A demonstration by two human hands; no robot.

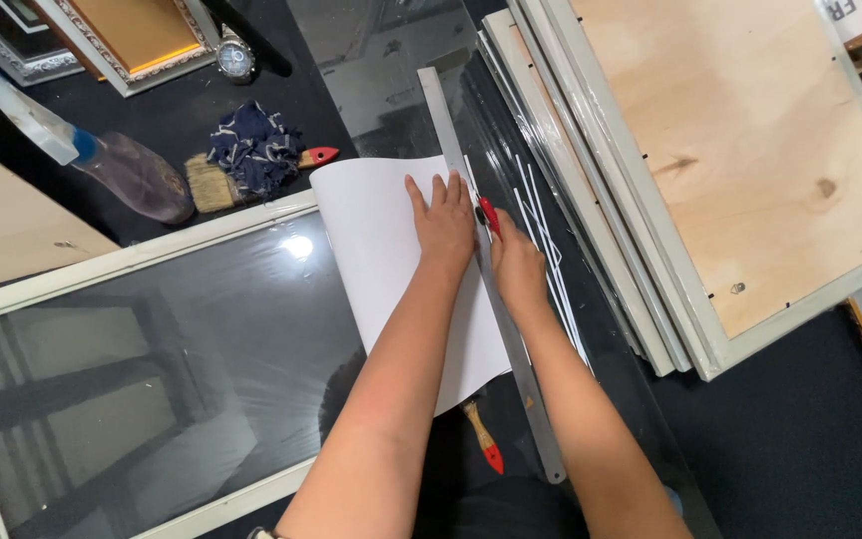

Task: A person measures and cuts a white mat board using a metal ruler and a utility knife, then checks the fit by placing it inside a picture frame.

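Hands (481,235) on ruler (491,279), paper (376,240)

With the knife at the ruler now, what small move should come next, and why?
Probably draw the knife toward the body along the ruler. The right hand holds it against the ruler's right edge near the far end of the sheet, the left hand presses sheet and ruler flat, and thin cut strips already lie to the right.

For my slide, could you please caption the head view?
Left hand presses white paper sheet against long metal ruler; right hand holds red-handled cutter at its edge.
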